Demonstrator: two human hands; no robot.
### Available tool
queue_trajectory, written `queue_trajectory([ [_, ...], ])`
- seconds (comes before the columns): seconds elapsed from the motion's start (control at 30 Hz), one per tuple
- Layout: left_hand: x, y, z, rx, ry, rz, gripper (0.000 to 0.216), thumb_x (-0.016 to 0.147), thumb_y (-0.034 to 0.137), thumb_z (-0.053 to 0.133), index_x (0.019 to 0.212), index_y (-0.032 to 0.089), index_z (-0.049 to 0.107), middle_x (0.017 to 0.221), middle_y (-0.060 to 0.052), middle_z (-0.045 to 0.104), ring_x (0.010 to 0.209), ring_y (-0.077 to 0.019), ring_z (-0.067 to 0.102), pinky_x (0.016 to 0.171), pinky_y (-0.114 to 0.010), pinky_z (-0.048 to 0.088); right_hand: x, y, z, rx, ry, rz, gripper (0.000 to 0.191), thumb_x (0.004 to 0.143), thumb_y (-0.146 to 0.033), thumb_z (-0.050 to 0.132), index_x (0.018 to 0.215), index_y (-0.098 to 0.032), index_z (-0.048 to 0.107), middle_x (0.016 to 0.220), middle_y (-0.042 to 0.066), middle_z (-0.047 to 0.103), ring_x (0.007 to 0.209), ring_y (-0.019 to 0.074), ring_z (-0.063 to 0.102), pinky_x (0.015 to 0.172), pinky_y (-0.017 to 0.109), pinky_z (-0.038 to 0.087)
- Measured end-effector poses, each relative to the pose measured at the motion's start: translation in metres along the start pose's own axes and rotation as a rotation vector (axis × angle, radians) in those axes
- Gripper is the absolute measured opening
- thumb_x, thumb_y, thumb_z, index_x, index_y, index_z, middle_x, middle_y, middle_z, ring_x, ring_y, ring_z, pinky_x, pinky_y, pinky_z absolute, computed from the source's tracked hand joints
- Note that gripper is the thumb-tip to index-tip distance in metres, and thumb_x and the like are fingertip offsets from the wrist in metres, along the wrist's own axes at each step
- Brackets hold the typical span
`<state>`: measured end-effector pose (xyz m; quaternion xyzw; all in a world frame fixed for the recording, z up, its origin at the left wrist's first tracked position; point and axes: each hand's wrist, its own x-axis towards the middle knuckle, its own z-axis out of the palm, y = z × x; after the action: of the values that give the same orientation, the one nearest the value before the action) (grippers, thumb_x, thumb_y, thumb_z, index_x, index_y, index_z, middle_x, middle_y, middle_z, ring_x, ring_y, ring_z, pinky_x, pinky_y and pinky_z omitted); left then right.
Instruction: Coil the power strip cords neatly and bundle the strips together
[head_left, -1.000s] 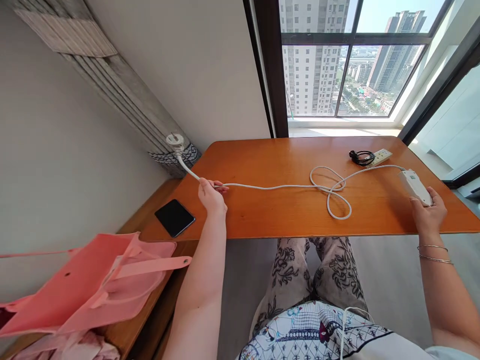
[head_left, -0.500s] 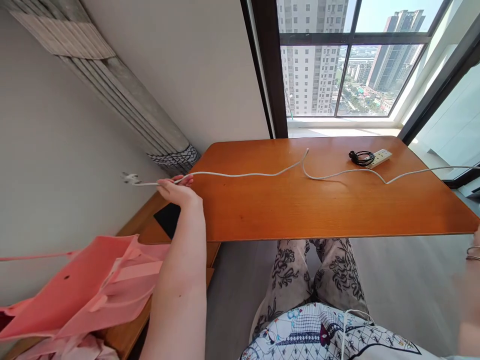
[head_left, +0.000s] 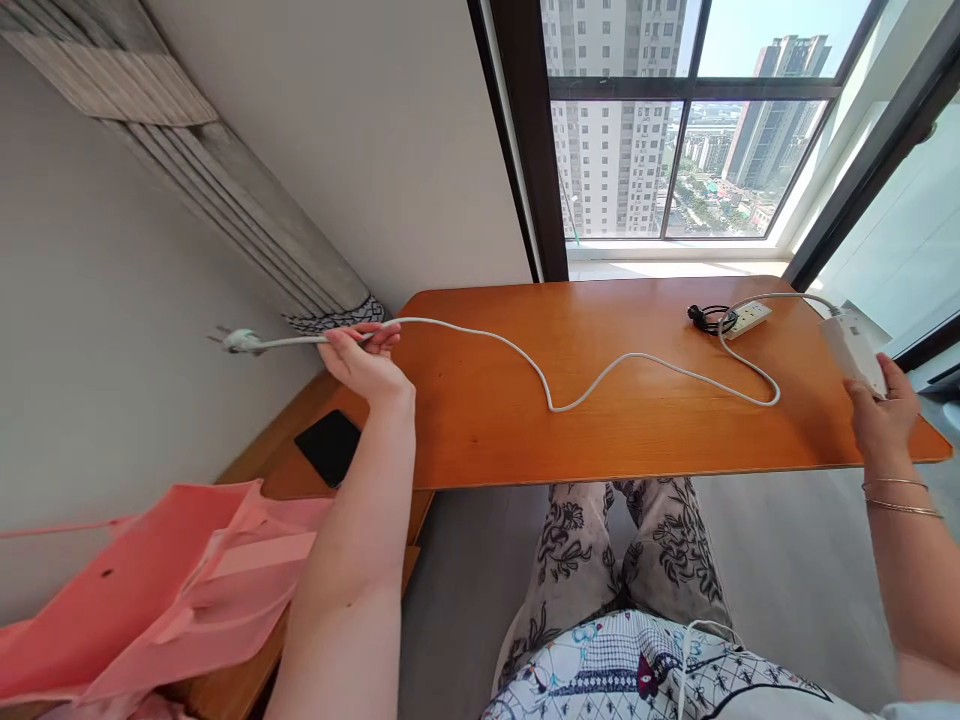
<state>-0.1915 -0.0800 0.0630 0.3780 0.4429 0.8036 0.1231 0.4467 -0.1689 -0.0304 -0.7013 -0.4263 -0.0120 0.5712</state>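
Observation:
A long white cable (head_left: pixel 570 395) snakes across the orange wooden table (head_left: pixel 525 440). My left hand (head_left: pixel 364 365) pinches the cable near its plug end, off the table's left edge. The white plug (head_left: pixel 236 341) sticks out to the left, in the air near the wall. My right hand (head_left: pixel 881 410) grips the white power strip (head_left: pixel 851 350) at the cable's other end, by the table's right edge.
A second small white power strip (head_left: pixel 750 318) with a coiled black cord (head_left: pixel 706 318) lies at the table's far right. A black phone (head_left: pixel 328 446) rests on a lower wooden shelf at left, near a pink bag (head_left: pixel 150 590). Window behind the table.
The cable's loops were pulled out as both hands spread apart. My right hand has come back into view at the table's right edge with the power strip; the cable now lies in a slack wave.

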Motion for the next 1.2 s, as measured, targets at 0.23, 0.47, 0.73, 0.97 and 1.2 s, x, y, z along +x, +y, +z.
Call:
queue_trajectory([
  [0.23,-0.058,0.008,0.021,-0.064,-0.151,0.052,0.036,0.102,0.039,0.042,0.07,0.022,0.04,0.068,0.0,0.058,0.056,-0.0123,0.055,0.061,-0.028,0.048,-0.051,-0.064,0.066,0.061,-0.482,-0.489,0.07,0.078,-0.049,0.073,0.14,-0.02,0.058,0.134,0.017,0.065,0.125,0.0347,0.059,0.108,0.059,0.047],
  [0.47,-0.095,0.014,0.025,0.097,-0.446,0.205,0.034,0.096,0.043,0.048,0.069,0.023,0.055,0.077,-0.004,0.066,0.09,-0.0221,0.064,0.097,-0.042,0.051,-0.05,-0.087,0.127,0.105,-0.559,-0.632,0.061,0.083,-0.036,0.066,0.141,-0.021,0.055,0.143,0.015,0.06,0.134,0.0325,0.055,0.115,0.057,0.043],
  [0.73,-0.071,-0.047,0.028,0.193,-0.327,-0.171,0.031,0.097,0.046,0.05,0.084,0.023,0.066,0.104,-0.008,0.073,0.086,-0.0178,0.062,0.08,-0.031,0.052,-0.061,-0.09,0.158,0.13,-0.563,-0.586,0.063,0.079,-0.026,0.063,0.141,-0.02,0.053,0.141,0.015,0.06,0.133,0.032,0.055,0.116,0.056,0.042],
  [0.97,-0.038,-0.085,0.03,0.106,-0.069,-0.715,0.019,0.099,0.039,0.048,0.093,0.024,0.059,0.1,-0.005,0.062,0.075,-0.0099,0.062,0.071,-0.023,0.054,-0.073,-0.09,0.151,0.103,-0.529,-0.554,0.068,0.086,-0.039,0.063,0.148,-0.018,0.043,0.141,0.02,0.057,0.132,0.0353,0.055,0.114,0.058,0.042],
  [1.2,-0.04,-0.067,0.025,-0.003,-0.261,-0.873,0.036,0.094,0.04,0.041,0.115,0.024,0.064,0.117,-0.015,0.062,0.103,-0.0217,0.068,0.083,-0.039,0.061,-0.076,-0.116,0.128,0.266,-0.451,-0.541,0.066,0.087,-0.051,0.065,0.143,-0.023,0.044,0.139,0.017,0.057,0.128,0.0338,0.057,0.109,0.055,0.048],
])
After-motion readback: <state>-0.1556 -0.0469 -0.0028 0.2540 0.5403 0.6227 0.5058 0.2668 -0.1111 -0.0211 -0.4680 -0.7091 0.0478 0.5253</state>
